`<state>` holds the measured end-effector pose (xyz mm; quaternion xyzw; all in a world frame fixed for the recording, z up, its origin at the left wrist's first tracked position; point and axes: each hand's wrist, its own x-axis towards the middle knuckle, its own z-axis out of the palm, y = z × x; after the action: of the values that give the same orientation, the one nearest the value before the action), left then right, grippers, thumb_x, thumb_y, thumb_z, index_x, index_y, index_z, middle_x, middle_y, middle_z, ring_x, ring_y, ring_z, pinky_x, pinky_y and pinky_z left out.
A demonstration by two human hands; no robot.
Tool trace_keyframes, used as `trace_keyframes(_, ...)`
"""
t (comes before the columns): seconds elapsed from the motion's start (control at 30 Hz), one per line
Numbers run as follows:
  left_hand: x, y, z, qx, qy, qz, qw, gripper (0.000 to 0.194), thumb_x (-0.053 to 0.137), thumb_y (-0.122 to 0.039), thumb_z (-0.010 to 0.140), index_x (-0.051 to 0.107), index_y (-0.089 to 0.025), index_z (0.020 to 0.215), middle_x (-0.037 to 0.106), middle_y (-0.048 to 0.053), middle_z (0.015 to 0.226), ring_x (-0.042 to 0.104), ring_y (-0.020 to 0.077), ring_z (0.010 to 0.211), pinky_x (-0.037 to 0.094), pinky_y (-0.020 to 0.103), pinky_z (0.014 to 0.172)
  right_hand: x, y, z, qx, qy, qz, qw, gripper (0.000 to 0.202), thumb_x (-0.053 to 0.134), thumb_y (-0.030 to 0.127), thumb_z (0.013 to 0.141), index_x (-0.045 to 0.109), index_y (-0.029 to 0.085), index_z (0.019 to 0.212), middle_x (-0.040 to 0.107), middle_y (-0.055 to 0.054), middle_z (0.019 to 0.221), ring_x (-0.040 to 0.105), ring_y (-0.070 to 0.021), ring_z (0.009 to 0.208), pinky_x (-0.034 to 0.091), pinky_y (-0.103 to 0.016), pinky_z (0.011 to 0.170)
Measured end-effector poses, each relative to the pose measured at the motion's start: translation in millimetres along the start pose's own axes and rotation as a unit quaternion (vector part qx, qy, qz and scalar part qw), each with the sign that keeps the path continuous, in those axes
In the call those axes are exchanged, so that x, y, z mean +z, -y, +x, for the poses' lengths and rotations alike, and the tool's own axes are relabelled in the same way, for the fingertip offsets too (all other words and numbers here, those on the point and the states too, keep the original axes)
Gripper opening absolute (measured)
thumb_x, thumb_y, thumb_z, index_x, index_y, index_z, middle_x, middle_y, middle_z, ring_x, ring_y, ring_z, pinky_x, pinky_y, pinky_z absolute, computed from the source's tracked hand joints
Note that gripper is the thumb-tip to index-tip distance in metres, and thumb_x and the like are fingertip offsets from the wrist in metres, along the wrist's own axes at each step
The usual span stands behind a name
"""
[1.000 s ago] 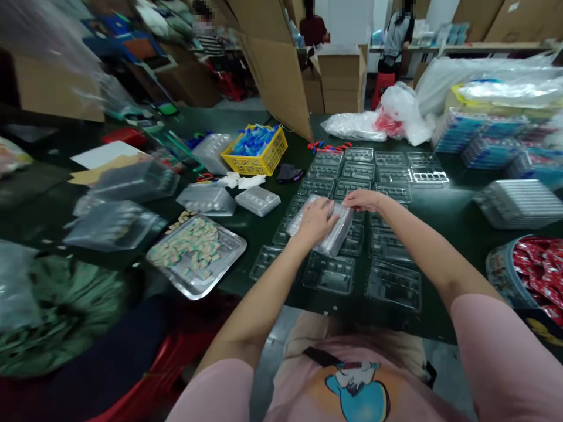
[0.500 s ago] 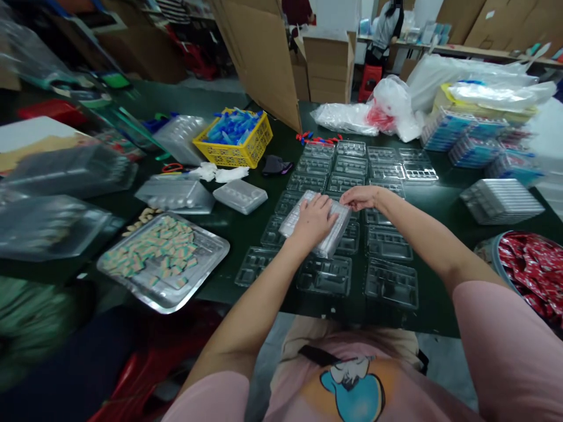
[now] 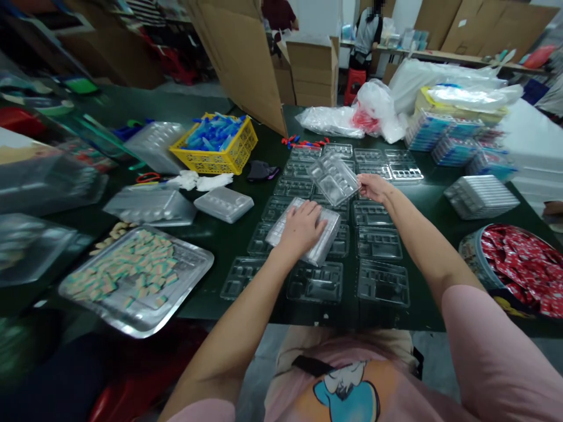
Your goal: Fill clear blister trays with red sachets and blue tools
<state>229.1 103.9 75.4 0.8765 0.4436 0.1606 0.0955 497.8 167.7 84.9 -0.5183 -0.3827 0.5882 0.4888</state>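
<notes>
Left hand [image 3: 302, 227] palm down on a stack of clear plastic trays [image 3: 317, 252], fingers loosely spread over the top, not closed round it; right hand [image 3: 373, 186] pinching the right edge of one single clear tray [image 3: 334, 180] between thumb and fingers; that tray is tilted, up above the laid-out rows, just beyond the stack; rows of clear trays [image 3: 379, 243] lie flat on the dark green table [image 3: 428, 234], near edge to far, around and partly under the stack; small red and blue pieces [image 3: 305, 142] at the far end of the rows.

Left side: metal tray [image 3: 190, 275] near, holding many small pale-and-green pieces [image 3: 132, 264]; beyond it more stacked clear trays [image 3: 224, 204]; then white crumpled material [image 3: 215, 181] and a dark item [image 3: 263, 170]; farther, yellow basket [image 3: 206, 161] filled with blue items [image 3: 215, 132].

Right side: tub [image 3: 471, 257] of red packets [image 3: 523, 264] near; beyond it a stack of pale trays [image 3: 481, 196]; farther, packs of blue-and-white goods [image 3: 451, 138] under plastic; far middle, clear plastic bags [image 3: 332, 121] beside a leaning cardboard sheet [image 3: 240, 58].
</notes>
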Motion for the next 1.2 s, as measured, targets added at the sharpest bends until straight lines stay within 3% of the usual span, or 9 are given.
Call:
trace_keyframes(0.1, -1.5, 7.1, 9.1, -0.015, -0.013, -0.068, 0.997, 0.049, 0.053, -0.041, 0.09, 0.054, -0.019, 0.134, 0.05, 0.014, 0.145, 0.037, 0.0309, 0.141, 0.025, 0.051, 0.117, -15.5, 0.3, -22.0, -0.032, -0.047, 0.071, 0.996, 0.029, 0.076, 0.024, 0.073, 0.049, 0.018, 0.062, 0.047, 0.006, 0.054, 0.039, -0.0058, 0.05, 0.03, -0.018, 0.047)
trace_keyframes(0.23, -6.6, 1.4, 35.5, -0.106, -0.061, -0.27, 0.955, 0.077, 0.053, -0.053, 0.089, 0.026, -0.022, 0.154, 0.035, 0.013, 0.156, 0.033, 0.0286, 0.144, 0.034, 0.044, 0.113, 3.4, -7.0, -59.8, -0.107, -0.069, 0.093, 0.987, 0.032, 0.081, 0.035, 0.068, 0.054, 0.019, 0.067, 0.052, 0.005, 0.061, 0.044, -0.0065, 0.055, 0.035, -0.019, 0.051)
trace_keyframes(0.37, -13.4, -23.3, 57.0, -0.138, 0.002, -0.486, 0.863, 0.104, 0.061, -0.065, 0.08, 0.006, -0.022, 0.157, 0.024, 0.014, 0.161, 0.019, 0.0307, 0.149, 0.026, 0.045, 0.116, 40.4, -6.7, -103.2, -0.145, -0.006, 0.029, 0.989, 0.035, 0.079, 0.047, 0.069, 0.058, 0.019, 0.072, 0.058, 0.003, 0.066, 0.05, -0.0085, 0.06, 0.039, -0.021, 0.057)
trace_keyframes(0.47, -21.4, -41.4, 55.5, -0.107, 0.059, -0.577, 0.808, 0.12, 0.073, -0.067, 0.067, 0.009, -0.019, 0.157, 0.018, 0.013, 0.162, 0.011, 0.0323, 0.15, 0.017, 0.042, 0.119, 55.2, 1.4, -131.2, -0.162, 0.041, -0.019, 0.986, 0.034, 0.075, 0.048, 0.074, 0.059, 0.018, 0.074, 0.059, 0.002, 0.066, 0.052, -0.0099, 0.062, 0.041, -0.023, 0.061)
trace_keyframes(0.6, -30.4, -54.8, 37.9, -0.075, 0.108, -0.643, 0.755, 0.118, 0.078, -0.061, 0.065, 0.015, -0.022, 0.157, 0.015, 0.009, 0.163, 0.015, 0.0342, 0.149, 0.018, 0.044, 0.119, 56.1, 11.0, -155.5, -0.175, 0.073, -0.063, 0.98, 0.032, 0.073, 0.047, 0.077, 0.06, 0.018, 0.074, 0.059, 0.003, 0.066, 0.054, -0.0108, 0.063, 0.043, -0.025, 0.063)
trace_keyframes(0.73, -27.6, -64.9, 26.9, -0.079, 0.111, -0.668, 0.732, 0.109, 0.081, -0.046, 0.066, 0.022, -0.024, 0.155, 0.022, 0.007, 0.162, 0.019, 0.0349, 0.148, 0.019, 0.046, 0.119, 51.3, 11.1, -165.2, -0.153, 0.073, -0.045, 0.985, 0.032, 0.076, 0.047, 0.075, 0.063, 0.018, 0.078, 0.063, 0.001, 0.07, 0.057, -0.011, 0.065, 0.042, -0.024, 0.062)
trace_keyframes(0.93, -12.3, -80.1, 22.6, -0.068, 0.12, -0.679, 0.721, 0.107, 0.081, -0.035, 0.066, 0.023, -0.021, 0.155, 0.041, 0.01, 0.153, 0.036, 0.0343, 0.14, 0.023, 0.044, 0.117, 42.0, 5.3, -165.3, -0.123, -0.007, 0.066, 0.99, 0.042, 0.085, 0.051, 0.061, 0.062, 0.018, 0.073, 0.061, 0.003, 0.063, 0.054, -0.0083, 0.059, 0.04, -0.021, 0.056)
trace_keyframes(1.2, -1.8, -86.0, 17.9, -0.056, 0.144, -0.698, 0.7, 0.098, 0.08, -0.032, 0.067, 0.032, -0.024, 0.152, 0.048, 0.009, 0.148, 0.035, 0.0341, 0.141, 0.023, 0.047, 0.117, 32.9, 3.9, -178.4, -0.087, 0.019, 0.108, 0.99, 0.042, 0.088, 0.049, 0.056, 0.064, 0.017, 0.07, 0.063, 0.002, 0.066, 0.056, -0.0073, 0.061, 0.044, -0.021, 0.06)
